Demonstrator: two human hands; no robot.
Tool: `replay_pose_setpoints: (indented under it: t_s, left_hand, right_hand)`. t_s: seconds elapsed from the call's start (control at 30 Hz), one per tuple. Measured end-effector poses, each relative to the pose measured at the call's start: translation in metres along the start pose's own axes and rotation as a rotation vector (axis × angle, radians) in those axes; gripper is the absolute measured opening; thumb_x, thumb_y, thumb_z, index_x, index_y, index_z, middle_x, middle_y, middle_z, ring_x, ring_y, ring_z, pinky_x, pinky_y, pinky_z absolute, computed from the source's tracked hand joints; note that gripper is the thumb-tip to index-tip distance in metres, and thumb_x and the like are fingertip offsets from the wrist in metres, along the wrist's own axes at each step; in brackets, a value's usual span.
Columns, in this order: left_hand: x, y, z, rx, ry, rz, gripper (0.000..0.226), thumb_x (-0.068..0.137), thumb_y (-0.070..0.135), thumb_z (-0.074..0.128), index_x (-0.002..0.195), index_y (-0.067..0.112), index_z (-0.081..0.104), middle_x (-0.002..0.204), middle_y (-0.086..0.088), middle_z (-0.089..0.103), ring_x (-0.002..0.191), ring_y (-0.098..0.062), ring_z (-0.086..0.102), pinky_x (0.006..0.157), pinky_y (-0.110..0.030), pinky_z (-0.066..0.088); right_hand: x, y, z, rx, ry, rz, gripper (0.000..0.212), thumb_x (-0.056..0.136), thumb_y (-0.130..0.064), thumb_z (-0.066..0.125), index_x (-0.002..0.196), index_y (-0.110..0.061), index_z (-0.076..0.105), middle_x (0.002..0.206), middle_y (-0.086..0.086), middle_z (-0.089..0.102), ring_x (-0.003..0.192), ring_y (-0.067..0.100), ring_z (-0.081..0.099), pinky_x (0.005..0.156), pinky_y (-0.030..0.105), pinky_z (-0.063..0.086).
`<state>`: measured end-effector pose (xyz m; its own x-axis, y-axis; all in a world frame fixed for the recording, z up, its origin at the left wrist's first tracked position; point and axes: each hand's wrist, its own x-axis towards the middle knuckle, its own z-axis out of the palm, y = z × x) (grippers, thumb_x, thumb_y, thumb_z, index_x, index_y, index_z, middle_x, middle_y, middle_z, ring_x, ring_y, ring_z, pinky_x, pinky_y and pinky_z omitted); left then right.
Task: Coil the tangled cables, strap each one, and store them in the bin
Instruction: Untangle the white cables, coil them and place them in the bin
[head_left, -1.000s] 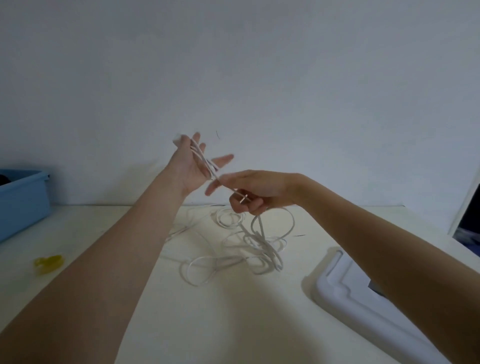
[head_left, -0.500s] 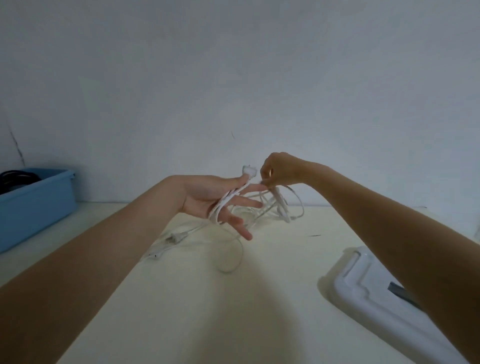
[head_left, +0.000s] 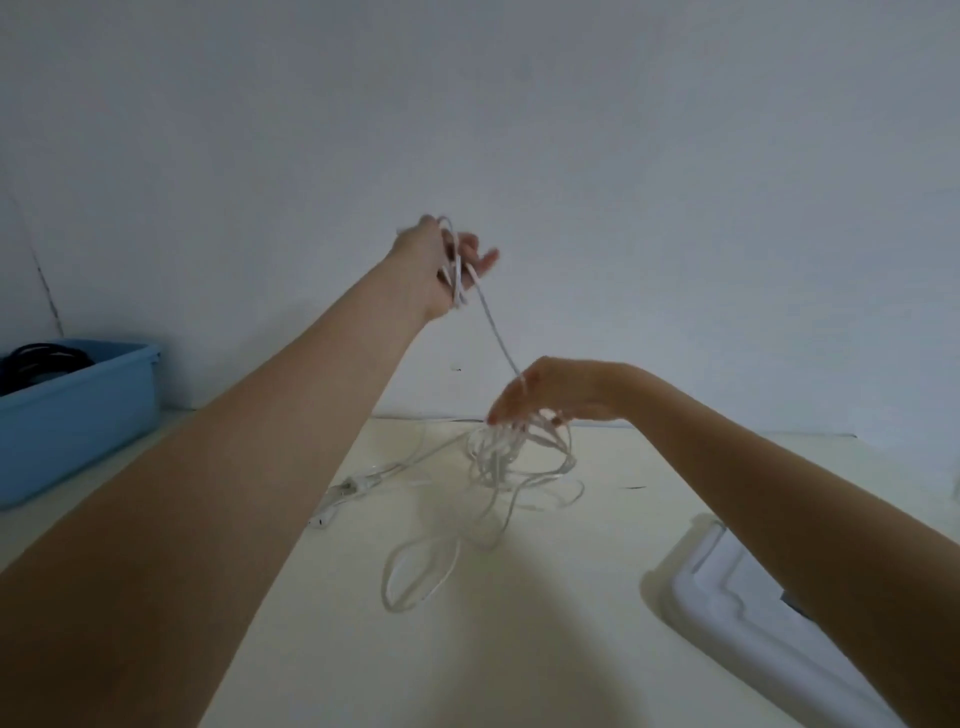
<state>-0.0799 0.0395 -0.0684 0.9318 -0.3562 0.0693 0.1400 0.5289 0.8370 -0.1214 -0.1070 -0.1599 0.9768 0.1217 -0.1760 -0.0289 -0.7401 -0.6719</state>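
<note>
My left hand (head_left: 448, 265) is raised high in front of the wall, with turns of the white cable (head_left: 501, 348) wrapped around the palm and fingers. The fingers are loosely spread, the thumb side toward the wall, and the loops sit across the hand rather than being pinched at one point. From there a single strand runs taut, down and to the right, to my right hand (head_left: 540, 395).

My right hand hangs lower, just above the table (head_left: 571, 597), palm down and fingers pointing downward. The strand passes between its thumb and forefinger; I see it held there, though how tightly I cannot tell through the blur. Below those fingers the rest of the cable hangs in a tangled bunch of loops, some lifted off the surface, some lying on it. One long loop lies flat on the table nearer me, and another strand trails left to a small inline piece and a white plug end (head_left: 324, 517) resting on the tabletop beside my left forearm.

The blue bin (head_left: 78, 410) stands at the far left edge of the table against the wall, well apart from the cable, with a dark coiled cable (head_left: 39, 358) inside. A white lid-like tray (head_left: 753, 618) lies at the lower right, partly under my right forearm.
</note>
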Motion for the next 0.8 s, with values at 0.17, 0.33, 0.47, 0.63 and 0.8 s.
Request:
replay_pose_setpoints:
  t_s: [0.17,0.33,0.47,0.63,0.8]
  left_hand:
    - [0.008,0.037,0.006,0.156,0.058,0.148,0.032,0.103,0.02,0.016,0.116,0.005,0.041,0.03,0.004,0.036,0.022,-0.004,0.018,0.027,-0.011,0.016]
    - [0.0,0.038,-0.003,0.176,0.051,0.138,0.036,0.103,0.023,0.02,0.084,0.004,0.046,0.051,-0.001,0.046,0.025,-0.002,0.025,0.027,-0.013,0.017]
    - [-0.005,0.039,0.001,0.156,-0.015,0.107,0.032,0.103,0.025,0.022,0.097,0.004,0.046,0.066,-0.003,0.043,0.027,-0.001,0.03,0.028,-0.011,0.019]
    - [-0.008,0.026,0.014,0.269,-0.074,0.07,0.034,0.103,0.029,0.024,0.094,0.005,0.046,0.07,-0.005,0.045,0.026,0.0,0.031,0.029,-0.01,0.018]
    - [-0.004,0.013,0.017,0.256,-0.074,0.033,0.036,0.103,0.029,0.022,0.088,0.005,0.044,0.07,-0.007,0.046,0.025,0.0,0.031,0.028,-0.01,0.018]
  right_hand:
    - [0.013,0.028,-0.019,-0.57,0.283,0.153,0.023,0.081,-0.007,0.062,0.098,-0.016,0.073,0.094,0.006,0.07,0.088,0.017,0.062,0.064,0.016,0.047]
    - [0.005,0.021,-0.055,-0.49,0.567,0.167,0.022,0.087,-0.024,0.064,0.097,-0.006,0.07,0.083,0.009,0.065,0.077,0.013,0.064,0.066,0.02,0.048]
    - [-0.005,0.005,-0.068,-0.076,0.538,0.109,0.024,0.092,-0.01,0.055,0.071,0.001,0.063,0.068,0.014,0.066,0.037,0.008,0.058,0.051,0.02,0.055]
    - [-0.018,-0.057,-0.117,0.48,1.198,-0.496,0.03,0.085,0.007,0.048,0.065,-0.013,0.058,0.066,0.003,0.058,0.057,0.013,0.063,0.073,0.04,0.059]
    - [-0.013,-0.099,-0.12,-0.238,1.186,-0.618,0.025,0.093,-0.004,0.046,0.101,-0.007,0.069,0.112,0.009,0.062,0.108,0.022,0.058,0.088,0.001,0.031]
